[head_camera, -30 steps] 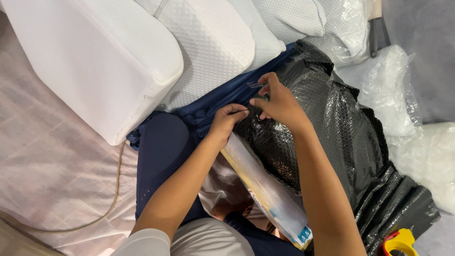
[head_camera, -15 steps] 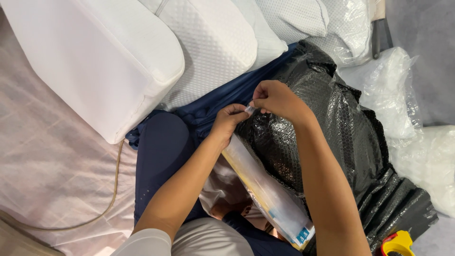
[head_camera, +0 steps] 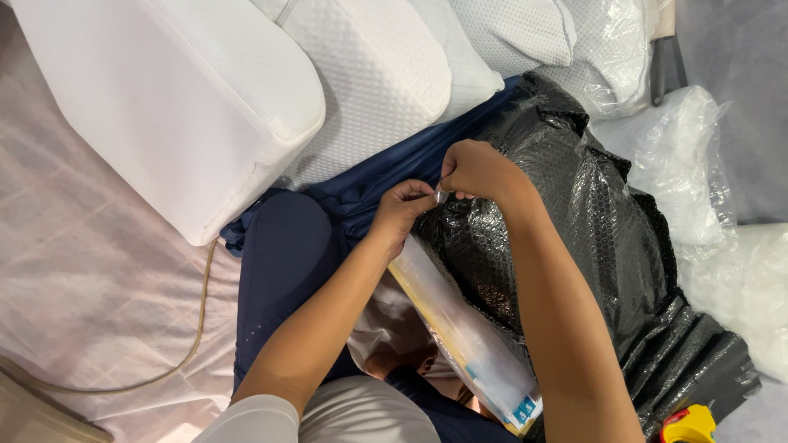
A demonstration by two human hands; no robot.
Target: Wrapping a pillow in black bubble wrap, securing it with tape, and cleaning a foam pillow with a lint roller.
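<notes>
Both hands closed together, hiding pinched item.

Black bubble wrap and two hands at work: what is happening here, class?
A person seen from above has both hands at the near edge of a black bubble-wrap package. The left hand and right hand meet there, pinching a small clear strip, probably tape, between the fingertips. A long plastic-wrapped flat pack lies along the package's edge under the forearms. White foam cushions sit beyond, and a blue cloth lies beneath.
</notes>
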